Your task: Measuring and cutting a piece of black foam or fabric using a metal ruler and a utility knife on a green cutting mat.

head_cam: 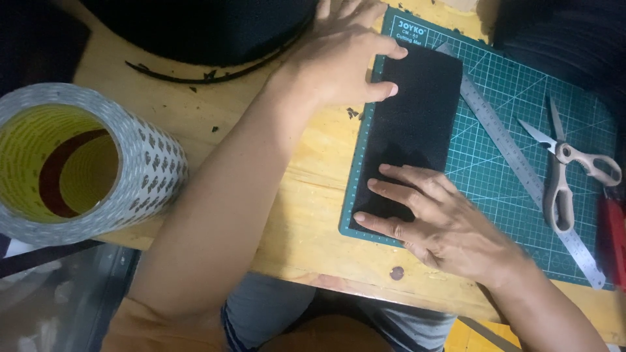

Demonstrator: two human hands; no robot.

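- Left hand: fingers flat and released, pressing the top-left edge of a black rectangular felt-like sheet; fingertips lie on it, nothing gripped. Upper fingers partly cut off by the frame top.
- Right hand: fingers spread and flat on the sheet's lower end, holding nothing; it hides the sheet's bottom-right corner.
- The sheet lies lengthwise on the left part of a green gridded cutting mat, its left side close to the mat's left border.
- Mat sits on a pale wooden tabletop; its right side fades into shadow.
- Long steel ruler lies diagonally on the mat, just right of the sheet; upper end touching or tucked under the sheet, cannot tell which.
- Scissors with beige handles rest right of the ruler, blades open.
- Red object at the right edge, cut off, unidentifiable.
- Large roll of white patterned tape with yellow core at left, partly out of frame.
- Dark bulky mass at top, too dim to identify.
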